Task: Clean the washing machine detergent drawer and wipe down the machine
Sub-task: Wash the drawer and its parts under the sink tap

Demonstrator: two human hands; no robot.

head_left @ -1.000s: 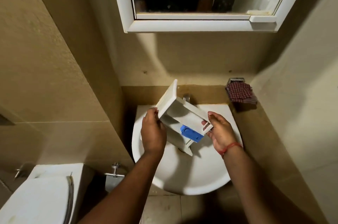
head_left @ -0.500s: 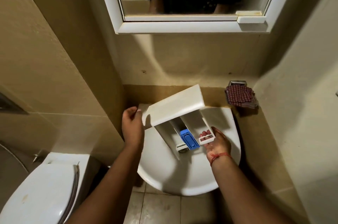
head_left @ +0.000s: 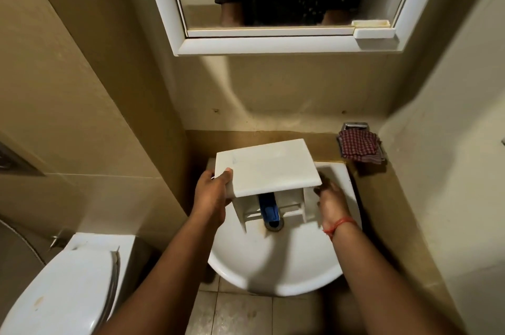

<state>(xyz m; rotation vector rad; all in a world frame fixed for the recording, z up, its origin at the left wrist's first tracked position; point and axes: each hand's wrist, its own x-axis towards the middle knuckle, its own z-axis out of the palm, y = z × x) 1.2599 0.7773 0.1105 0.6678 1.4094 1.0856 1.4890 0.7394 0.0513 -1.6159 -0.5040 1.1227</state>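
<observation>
While the left hand (head_left: 211,192) grips the left end of the white detergent drawer (head_left: 266,170), thumb on its broad front panel and fingers curled under the edge, the drawer hangs over the white sink (head_left: 276,266). From that grip the panel stretches rightward, and the compartments drop below it toward the drain, a blue insert (head_left: 269,209) showing between them. At the drawer's far right end the right hand (head_left: 330,203) reaches under the panel's corner; its fingers are shadowed and blurred, so whether they clasp anything cannot be told. Beyond the right hand, a checked cloth (head_left: 359,150) sits on a wall holder.
</observation>
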